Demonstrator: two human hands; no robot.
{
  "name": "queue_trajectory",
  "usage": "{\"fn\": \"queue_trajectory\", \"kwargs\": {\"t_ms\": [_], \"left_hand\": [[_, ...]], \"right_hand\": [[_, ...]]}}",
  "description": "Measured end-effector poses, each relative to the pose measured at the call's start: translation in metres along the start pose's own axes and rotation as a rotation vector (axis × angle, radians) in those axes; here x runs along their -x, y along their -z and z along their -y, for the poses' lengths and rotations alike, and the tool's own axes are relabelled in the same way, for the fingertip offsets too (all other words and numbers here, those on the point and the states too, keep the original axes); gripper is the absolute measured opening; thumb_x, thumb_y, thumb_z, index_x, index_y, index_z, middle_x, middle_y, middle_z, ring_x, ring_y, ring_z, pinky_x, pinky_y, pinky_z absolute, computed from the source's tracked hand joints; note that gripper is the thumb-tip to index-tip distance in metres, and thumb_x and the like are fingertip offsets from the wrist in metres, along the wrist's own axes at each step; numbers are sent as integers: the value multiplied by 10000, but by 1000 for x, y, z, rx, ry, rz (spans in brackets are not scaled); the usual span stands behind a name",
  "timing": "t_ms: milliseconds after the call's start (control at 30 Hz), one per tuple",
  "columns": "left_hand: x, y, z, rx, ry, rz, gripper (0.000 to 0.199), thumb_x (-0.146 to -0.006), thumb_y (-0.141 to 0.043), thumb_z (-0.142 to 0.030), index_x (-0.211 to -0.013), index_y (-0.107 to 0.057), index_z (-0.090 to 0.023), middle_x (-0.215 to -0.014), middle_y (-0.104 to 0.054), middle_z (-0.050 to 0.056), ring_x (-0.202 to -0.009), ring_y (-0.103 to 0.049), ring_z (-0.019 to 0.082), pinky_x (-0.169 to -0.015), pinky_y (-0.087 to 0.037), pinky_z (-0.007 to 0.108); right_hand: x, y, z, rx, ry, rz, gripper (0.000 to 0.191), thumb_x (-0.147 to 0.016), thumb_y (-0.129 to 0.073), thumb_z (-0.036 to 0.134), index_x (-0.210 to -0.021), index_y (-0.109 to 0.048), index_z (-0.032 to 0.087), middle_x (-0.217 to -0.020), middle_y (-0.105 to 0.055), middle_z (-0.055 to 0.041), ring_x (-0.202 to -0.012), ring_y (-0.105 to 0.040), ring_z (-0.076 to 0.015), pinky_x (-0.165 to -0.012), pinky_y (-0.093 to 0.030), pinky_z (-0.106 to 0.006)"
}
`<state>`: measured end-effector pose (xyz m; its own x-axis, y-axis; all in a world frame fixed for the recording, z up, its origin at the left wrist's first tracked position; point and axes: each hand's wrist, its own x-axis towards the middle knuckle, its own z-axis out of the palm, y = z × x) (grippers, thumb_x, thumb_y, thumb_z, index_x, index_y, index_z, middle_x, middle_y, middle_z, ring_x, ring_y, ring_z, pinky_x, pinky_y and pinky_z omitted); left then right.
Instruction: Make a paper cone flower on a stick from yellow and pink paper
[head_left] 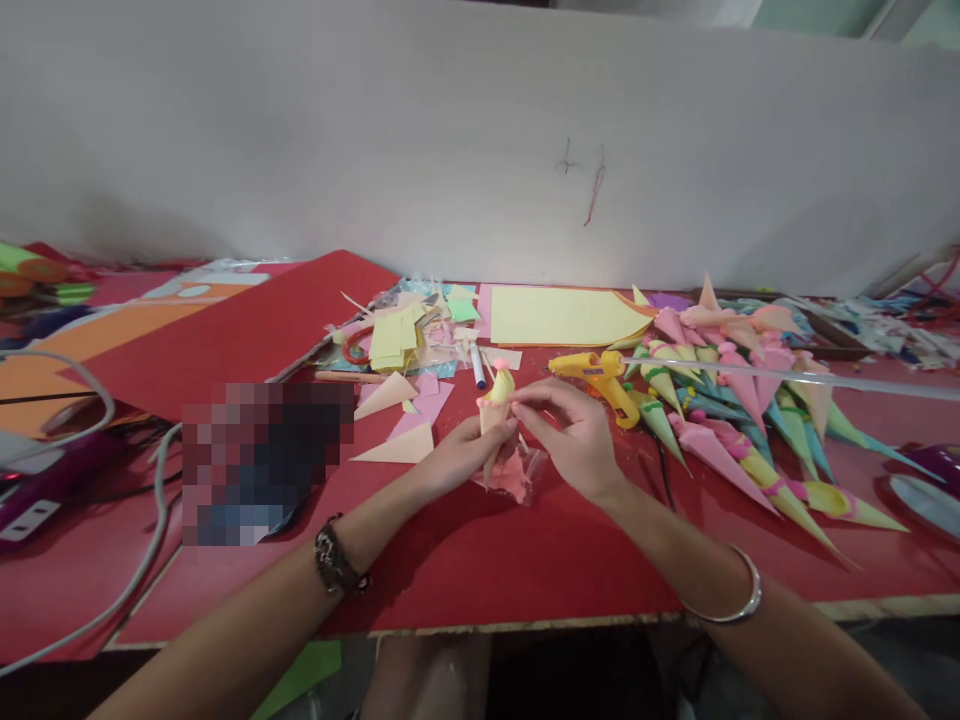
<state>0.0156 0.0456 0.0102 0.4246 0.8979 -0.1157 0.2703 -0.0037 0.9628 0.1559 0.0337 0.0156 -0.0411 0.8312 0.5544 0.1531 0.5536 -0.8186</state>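
Note:
My left hand (pixel 471 448) is closed around a small peach paper cone (pixel 489 418), held upright with its point down. Pink trim runs round its rim, and a yellow twisted top (pixel 502 384) with a pink tip rises out of it. The thumb and fingers of my right hand (pixel 576 436) are pinched together against the right side of the rim; whatever they grip is too small to make out. Just beyond that hand lies a yellow glue gun (pixel 600 378). A plastic bag with pink pieces (pixel 514 478) sits below the cone.
Finished-looking coloured cones (pixel 727 450) are heaped at right. Paper scraps (pixel 394 338), a marker (pixel 478 366), cut peach pieces (pixel 397 445) and yellow sheets (pixel 562 316) lie beyond my hands. At left are a red board (pixel 240 330), a power strip (pixel 37 510) and a grey cable (pixel 160 500).

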Motion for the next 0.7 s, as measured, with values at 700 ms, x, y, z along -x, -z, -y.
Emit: {"fn": "queue_trajectory", "kwargs": {"t_ms": [700], "left_hand": [[0, -1, 2, -14, -47, 9, 240, -672, -510, -351, -531, -451, -167, -461, -447, -40, -444, -408, 84, -416, -309, 189]], "right_hand": [[-1, -1, 0, 95, 54, 66, 103, -763, -532, 189, -819, -610, 225, -768, -562, -9, -723, -543, -130, -675, -466, -281]]}}
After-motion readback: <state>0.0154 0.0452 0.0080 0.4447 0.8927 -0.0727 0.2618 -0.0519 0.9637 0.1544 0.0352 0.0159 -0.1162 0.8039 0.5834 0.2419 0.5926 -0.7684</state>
